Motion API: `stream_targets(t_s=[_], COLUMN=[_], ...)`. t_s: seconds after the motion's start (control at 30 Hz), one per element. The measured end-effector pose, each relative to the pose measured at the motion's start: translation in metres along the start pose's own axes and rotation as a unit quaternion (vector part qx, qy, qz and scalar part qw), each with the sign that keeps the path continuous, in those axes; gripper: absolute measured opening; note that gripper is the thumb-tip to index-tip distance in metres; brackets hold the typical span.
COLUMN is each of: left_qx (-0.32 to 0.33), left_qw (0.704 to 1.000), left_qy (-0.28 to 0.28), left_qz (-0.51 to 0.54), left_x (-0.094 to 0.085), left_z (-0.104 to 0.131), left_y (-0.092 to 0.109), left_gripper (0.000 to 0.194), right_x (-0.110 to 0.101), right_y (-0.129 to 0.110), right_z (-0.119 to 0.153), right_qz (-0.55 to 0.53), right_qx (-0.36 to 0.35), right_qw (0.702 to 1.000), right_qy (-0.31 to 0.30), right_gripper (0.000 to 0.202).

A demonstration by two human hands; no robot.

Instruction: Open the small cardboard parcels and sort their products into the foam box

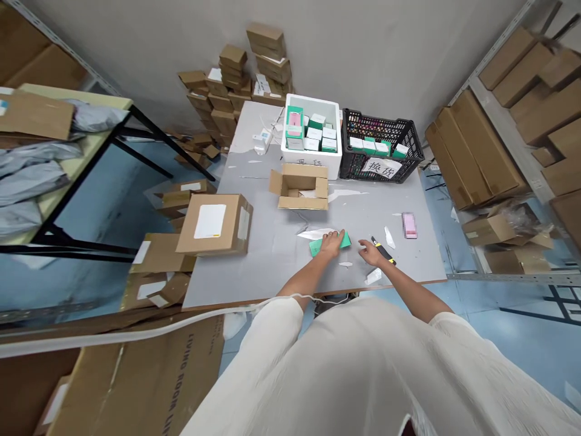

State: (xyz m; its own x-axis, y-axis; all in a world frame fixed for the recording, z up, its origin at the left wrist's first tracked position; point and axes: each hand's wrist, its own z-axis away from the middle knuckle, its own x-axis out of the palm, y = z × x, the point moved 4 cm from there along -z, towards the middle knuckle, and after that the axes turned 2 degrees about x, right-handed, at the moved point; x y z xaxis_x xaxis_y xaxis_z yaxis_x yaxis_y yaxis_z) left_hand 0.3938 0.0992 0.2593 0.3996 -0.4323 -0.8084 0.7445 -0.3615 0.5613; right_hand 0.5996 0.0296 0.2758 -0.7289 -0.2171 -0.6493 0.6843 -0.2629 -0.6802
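A green box lies flat near the front middle of the grey table. My left hand rests on top of it, fingers spread over the box. To the right of the box, my right hand is above the table with its fingers partly curled; whether it holds anything small cannot be made out. A black and yellow cutter lies right beside that hand. White paper scraps are scattered around both hands. Farther back stands an open cardboard box with its flaps out.
A white bin and a black crate, both with small boxes, stand at the back. A closed carton is on the left, a pink phone-like item on the right. A white cable crosses in front.
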Motion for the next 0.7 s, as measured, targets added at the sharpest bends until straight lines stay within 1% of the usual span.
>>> stream_targets(t_s=[0.07,0.17,0.23,0.27,0.3,0.37,0.43,0.5,0.57,0.63,0.7], left_qx=[0.016,0.022,0.029,0.035,0.043,0.057,0.065,0.062,0.056,0.049,0.044], left_qw=[1.000,0.998,0.995,0.992,0.987,0.977,0.969,0.965,0.966,0.968,0.971], left_qy=[0.009,0.026,0.040,0.047,0.054,0.071,0.087,0.088,0.080,0.083,0.101], left_qz=[0.019,0.049,0.089,0.115,0.142,0.193,0.224,0.237,0.241,0.231,0.211], left_x=[-0.006,-0.018,-0.026,-0.029,-0.033,-0.038,-0.042,-0.041,-0.037,-0.032,-0.028], left_z=[0.006,0.013,0.016,0.016,0.016,0.016,0.016,0.015,0.014,0.015,0.016], left_y=[0.004,0.015,0.024,0.029,0.033,0.041,0.045,0.047,0.047,0.045,0.042], left_gripper=[0.088,0.093,0.096,0.098,0.101,0.103,0.099,0.089,0.084,0.086,0.092], right_x=[-0.001,-0.004,-0.008,-0.011,-0.015,-0.025,-0.037,-0.046,-0.052,-0.055,-0.056], right_y=[-0.003,-0.005,-0.008,-0.011,-0.016,-0.026,-0.036,-0.041,-0.042,-0.041,-0.040], right_z=[-0.001,-0.007,-0.012,-0.014,-0.016,-0.018,-0.016,-0.011,-0.005,0.000,0.004], right_qz=[-0.030,-0.072,-0.100,-0.115,-0.128,-0.135,-0.119,-0.095,-0.075,-0.059,-0.036], right_qx=[-0.001,0.040,0.065,0.063,0.049,-0.001,-0.053,-0.091,-0.107,-0.112,-0.116], right_qw=[0.999,0.996,0.993,0.991,0.991,0.991,0.991,0.991,0.991,0.992,0.993], right_qy=[0.011,0.022,0.014,0.008,0.004,0.005,0.015,0.020,0.018,0.010,0.010], right_gripper=[0.056,0.068,0.076,0.080,0.084,0.088,0.089,0.088,0.084,0.078,0.073])
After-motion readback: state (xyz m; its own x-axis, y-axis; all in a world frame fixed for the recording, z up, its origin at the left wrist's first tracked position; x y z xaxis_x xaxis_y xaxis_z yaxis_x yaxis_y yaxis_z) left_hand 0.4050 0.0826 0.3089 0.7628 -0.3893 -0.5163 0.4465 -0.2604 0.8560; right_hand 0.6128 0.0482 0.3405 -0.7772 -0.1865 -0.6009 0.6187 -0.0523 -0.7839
